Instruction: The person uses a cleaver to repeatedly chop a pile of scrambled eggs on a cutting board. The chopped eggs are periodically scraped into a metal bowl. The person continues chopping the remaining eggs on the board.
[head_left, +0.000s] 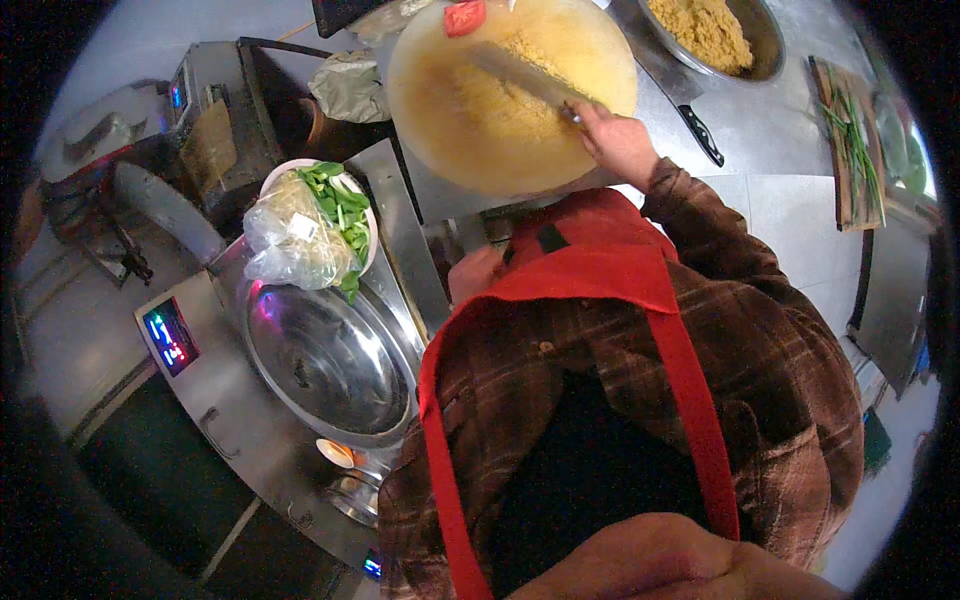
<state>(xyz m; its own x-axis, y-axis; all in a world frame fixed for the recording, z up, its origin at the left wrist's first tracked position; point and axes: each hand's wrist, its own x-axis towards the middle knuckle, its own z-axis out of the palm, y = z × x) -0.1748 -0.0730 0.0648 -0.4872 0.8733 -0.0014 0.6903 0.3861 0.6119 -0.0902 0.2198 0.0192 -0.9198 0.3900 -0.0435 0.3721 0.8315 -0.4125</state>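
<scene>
My right hand (613, 142) is closed on the handle of a broad-bladed cleaver (525, 73). Its blade, somewhat blurred, lies over finely chopped yellow food (499, 109) on a large round cutting board (427, 150). A red piece of food, perhaps tomato (465, 16), sits near the board's far edge. My left hand (476, 271) is low beside the red apron (577, 262), below the board's near edge; its fingers are partly hidden, and whether it holds anything does not show.
On the steel counter at right lie a black-handled knife (701, 135), a metal bowl (772, 56) of yellow mash and a wooden board (831, 150) with green stalks (855, 142). At left, a bowl of leafy greens (349, 210) and a plastic bag (300, 240) stand beside a large steel basin (330, 360).
</scene>
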